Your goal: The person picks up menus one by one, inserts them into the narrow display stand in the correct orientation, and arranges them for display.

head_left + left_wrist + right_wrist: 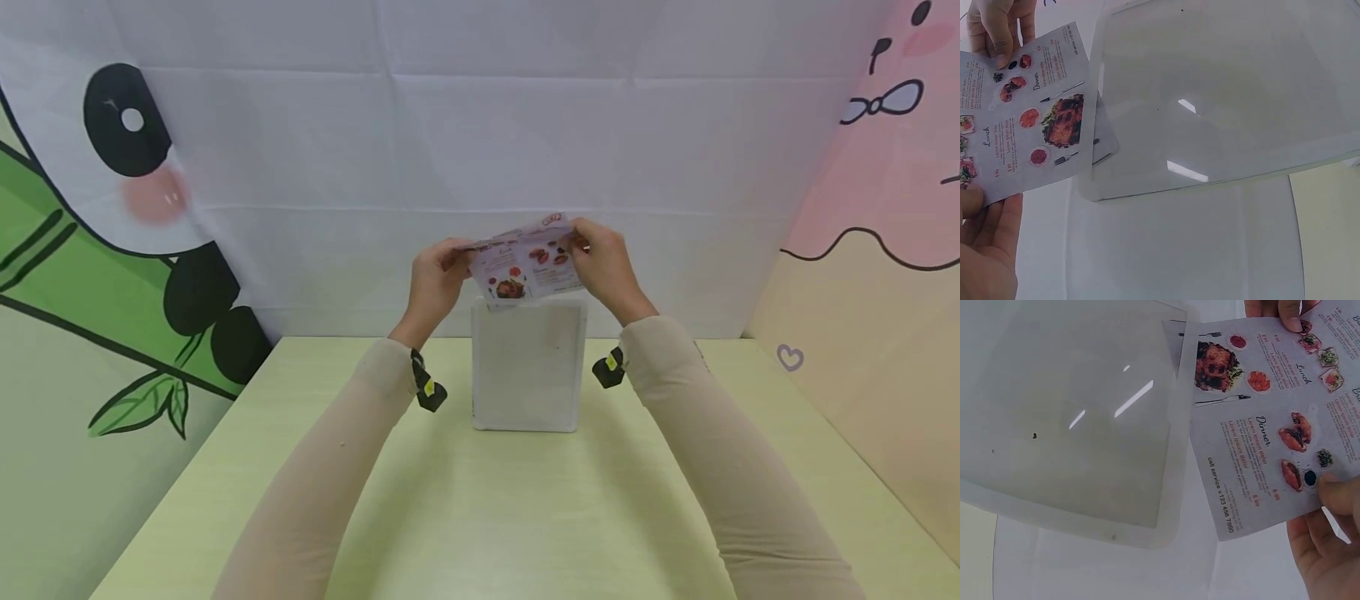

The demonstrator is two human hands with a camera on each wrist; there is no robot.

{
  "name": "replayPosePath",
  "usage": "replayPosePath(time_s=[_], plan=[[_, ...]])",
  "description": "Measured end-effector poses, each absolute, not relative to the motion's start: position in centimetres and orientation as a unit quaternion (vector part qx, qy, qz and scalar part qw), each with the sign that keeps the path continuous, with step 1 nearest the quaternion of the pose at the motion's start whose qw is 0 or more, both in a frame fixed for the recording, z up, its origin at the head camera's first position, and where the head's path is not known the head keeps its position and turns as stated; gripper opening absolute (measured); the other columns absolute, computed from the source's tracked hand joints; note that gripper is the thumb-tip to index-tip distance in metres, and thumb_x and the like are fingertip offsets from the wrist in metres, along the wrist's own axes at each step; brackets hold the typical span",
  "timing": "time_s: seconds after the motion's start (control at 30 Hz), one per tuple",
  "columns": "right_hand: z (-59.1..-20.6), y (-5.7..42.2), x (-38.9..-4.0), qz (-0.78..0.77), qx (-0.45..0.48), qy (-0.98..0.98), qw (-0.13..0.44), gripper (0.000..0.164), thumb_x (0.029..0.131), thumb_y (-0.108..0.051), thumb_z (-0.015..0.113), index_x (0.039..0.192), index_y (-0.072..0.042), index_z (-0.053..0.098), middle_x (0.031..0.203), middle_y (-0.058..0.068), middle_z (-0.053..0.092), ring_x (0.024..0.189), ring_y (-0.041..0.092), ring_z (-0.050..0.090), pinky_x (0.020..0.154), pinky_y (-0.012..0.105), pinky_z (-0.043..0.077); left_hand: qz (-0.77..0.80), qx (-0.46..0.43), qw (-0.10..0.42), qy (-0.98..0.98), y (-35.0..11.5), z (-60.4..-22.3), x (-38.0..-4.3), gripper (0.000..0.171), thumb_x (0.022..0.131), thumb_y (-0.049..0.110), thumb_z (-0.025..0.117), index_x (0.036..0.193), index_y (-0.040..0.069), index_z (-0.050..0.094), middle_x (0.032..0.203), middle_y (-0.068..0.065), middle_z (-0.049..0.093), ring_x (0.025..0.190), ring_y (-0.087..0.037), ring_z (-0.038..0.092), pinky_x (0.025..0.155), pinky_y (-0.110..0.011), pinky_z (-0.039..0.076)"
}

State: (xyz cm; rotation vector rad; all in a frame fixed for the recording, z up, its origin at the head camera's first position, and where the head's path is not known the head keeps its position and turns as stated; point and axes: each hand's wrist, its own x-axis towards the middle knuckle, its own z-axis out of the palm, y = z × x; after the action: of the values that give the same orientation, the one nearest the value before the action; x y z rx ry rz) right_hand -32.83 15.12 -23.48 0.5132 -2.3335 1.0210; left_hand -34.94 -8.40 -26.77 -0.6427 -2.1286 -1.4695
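A printed food menu (528,267) is stretched between both hands above a clear upright display stand (527,367). My left hand (437,283) pinches the menu's left edge between thumb and fingers. The right hand (606,265) does the same at the opposite edge. The wrist views show the sheet's pictured dishes with the words Lunch and Dinner. One lower corner of the menu (1035,125) shows through the clear panel (1210,94) at the stand's top edge. Whether that corner lies inside or behind the panel, I cannot tell.
The stand rests on a pale yellow table (517,508), near its far edge. Behind it hangs a creased white cloth (487,142). Cartoon-printed panels flank the table, a green and white one (97,275) at left and a pink and cream one (870,275) at right.
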Motion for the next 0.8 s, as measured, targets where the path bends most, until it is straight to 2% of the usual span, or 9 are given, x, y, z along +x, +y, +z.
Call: replayPosePath(time_s=[0.37,0.57,0.8], plan=[[-24.0,14.9,-32.9,0.385,0.178,-0.872,0.244,0.015,0.096,0.002,0.051,0.104,0.004,0.063,0.105,0.021,0.067,0.097,0.032,0.064,0.086,0.044,0.054,-0.563,-0.214,0.192,-0.775,-8.6,-26.9,-34.8,0.025,0.096,0.008,0.056,0.115,-0.007,0.064,0.115,-0.023,0.066,0.103,-0.033,0.067,0.084,-0.033,0.057],[-24.5,14.8,-33.0,0.382,0.181,-0.873,0.241,0.014,0.096,0.003,0.051,0.101,0.006,0.063,0.104,0.022,0.067,0.097,0.033,0.063,0.088,0.044,0.054,-0.559,-0.203,0.185,-0.782,-8.7,-27.6,-35.4,0.023,0.097,0.010,0.057,0.114,-0.003,0.065,0.114,-0.020,0.068,0.101,-0.029,0.068,0.082,-0.029,0.058],[-24.8,15.1,-33.0,0.377,0.179,-0.878,0.234,0.013,0.096,0.001,0.052,0.101,0.006,0.063,0.104,0.023,0.067,0.098,0.033,0.063,0.091,0.044,0.053,-0.561,-0.201,0.173,-0.784,-8.6,-27.9,-35.4,0.024,0.097,0.010,0.056,0.116,0.000,0.065,0.117,-0.018,0.067,0.103,-0.028,0.067,0.085,-0.032,0.057]])
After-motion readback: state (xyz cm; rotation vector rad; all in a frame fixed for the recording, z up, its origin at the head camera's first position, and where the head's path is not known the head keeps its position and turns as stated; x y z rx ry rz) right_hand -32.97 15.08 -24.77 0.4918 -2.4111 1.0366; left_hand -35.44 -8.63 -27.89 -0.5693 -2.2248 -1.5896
